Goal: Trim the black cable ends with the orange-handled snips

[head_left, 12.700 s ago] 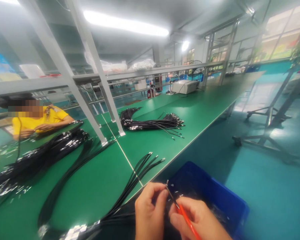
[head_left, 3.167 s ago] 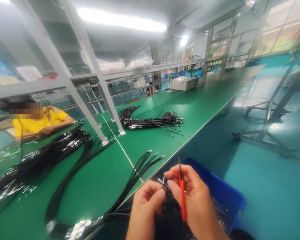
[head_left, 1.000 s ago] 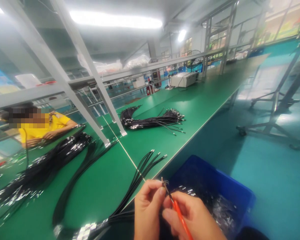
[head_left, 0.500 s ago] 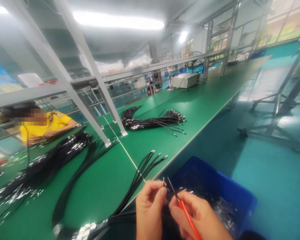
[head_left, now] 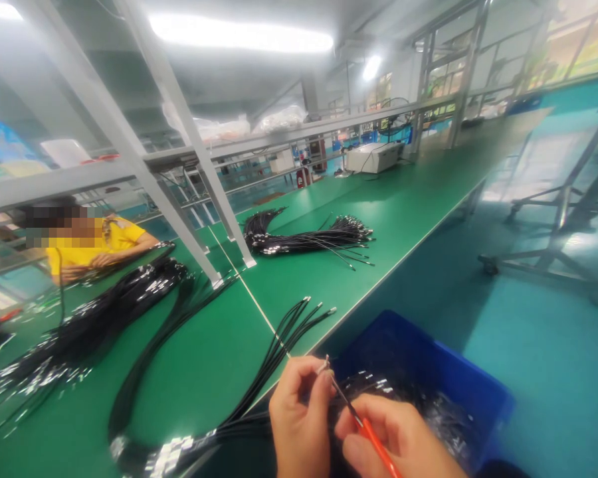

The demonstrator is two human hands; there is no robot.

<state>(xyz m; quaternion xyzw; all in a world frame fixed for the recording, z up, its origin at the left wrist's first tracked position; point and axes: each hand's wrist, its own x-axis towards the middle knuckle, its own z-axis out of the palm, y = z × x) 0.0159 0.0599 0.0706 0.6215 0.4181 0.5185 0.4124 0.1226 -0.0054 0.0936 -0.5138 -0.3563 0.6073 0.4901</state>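
Note:
My left hand (head_left: pixel 301 411) pinches the end of a black cable, its small metallic tip poking up between thumb and forefinger. My right hand (head_left: pixel 393 435) is closed around an orange-handled tool (head_left: pixel 376 445) with a thin dark shaft. The tool's point meets the cable tip at my left fingertips. Beside my left hand, a loose bundle of black cables (head_left: pixel 266 372) with silvery ends lies over the green table (head_left: pixel 199 358) edge. Beneath both hands sits a blue bin (head_left: pixel 458 372) holding black cables and clear plastic pieces.
More black cable bundles lie on the table, one in the middle (head_left: pixel 309 239) and a large one at left (head_left: pixel 104 325). Grey shelf posts (head_left: pixel 224 206) rise from the table. Across it sits a person in yellow (head_left: pixel 124 236). A wheeled metal stand (head_left: pixel 553 252) is at right.
The tool's point has moved left, from a small gap beside the cable tip to meeting it at my left fingertips. The view has shifted slightly.

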